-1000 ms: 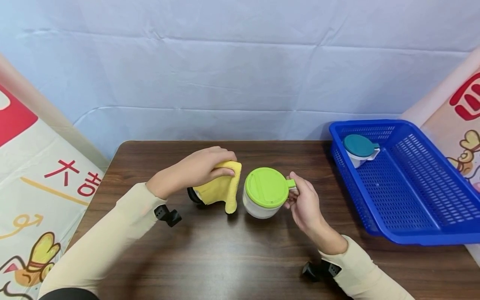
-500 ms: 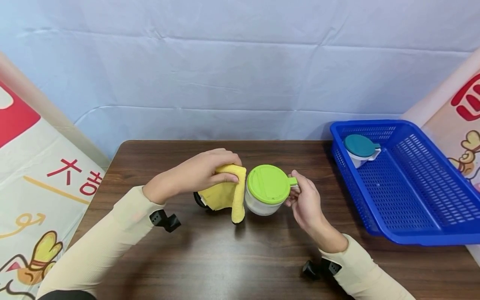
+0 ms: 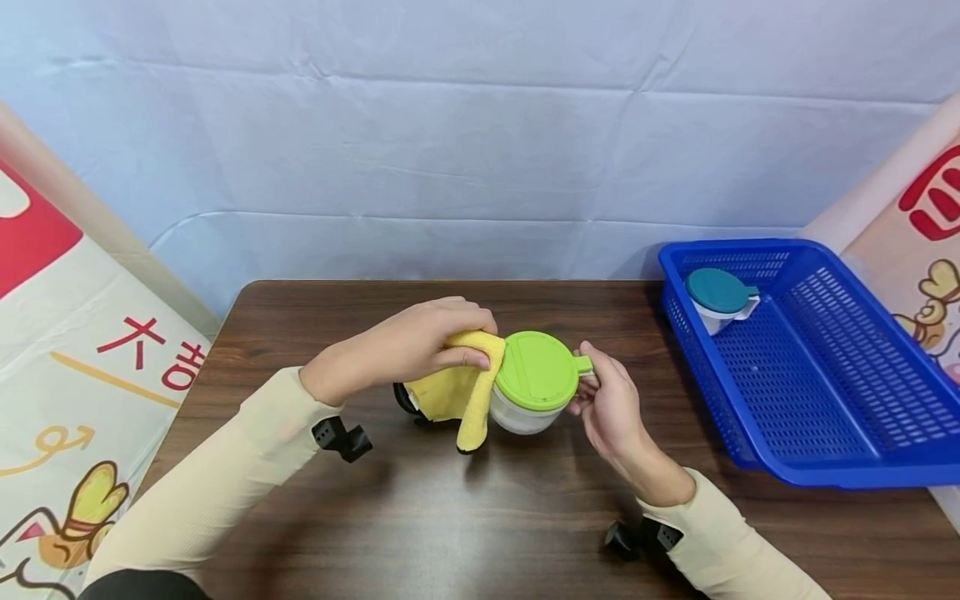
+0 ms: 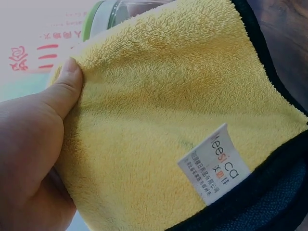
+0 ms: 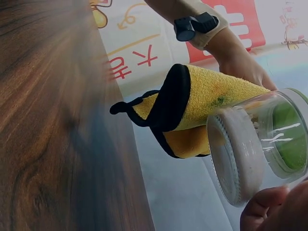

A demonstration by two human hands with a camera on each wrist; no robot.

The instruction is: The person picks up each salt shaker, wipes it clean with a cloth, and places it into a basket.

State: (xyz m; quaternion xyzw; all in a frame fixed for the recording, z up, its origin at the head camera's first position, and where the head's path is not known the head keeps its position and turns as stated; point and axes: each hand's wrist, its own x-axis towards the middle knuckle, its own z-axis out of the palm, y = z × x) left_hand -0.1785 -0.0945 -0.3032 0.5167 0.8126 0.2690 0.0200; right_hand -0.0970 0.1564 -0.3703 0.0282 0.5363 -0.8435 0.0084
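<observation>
My right hand (image 3: 613,408) grips the handle of a clear glass seasoning jar (image 3: 521,417) with a bright green lid (image 3: 536,371). In the right wrist view the jar (image 5: 238,159) is held off the table, with a pale layer at its bottom. My left hand (image 3: 420,337) pinches a yellow towel (image 3: 450,392) with black edging between thumb and fingers. The towel lies against the jar's left side, and its lower end hangs down. A white printed label (image 4: 214,166) is sewn to the towel near its edge; the fingers behind the cloth are hidden in the left wrist view.
A blue plastic basket (image 3: 750,392) stands on the right of the brown wooden table (image 3: 420,517). Inside its far left corner sits another jar (image 3: 718,292) with a teal lid. A pale cloth backdrop (image 3: 480,150) rises behind the table.
My left hand has moved right with the towel, from beside the jar to touching it. The right hand and the jar have stayed nearly in place.
</observation>
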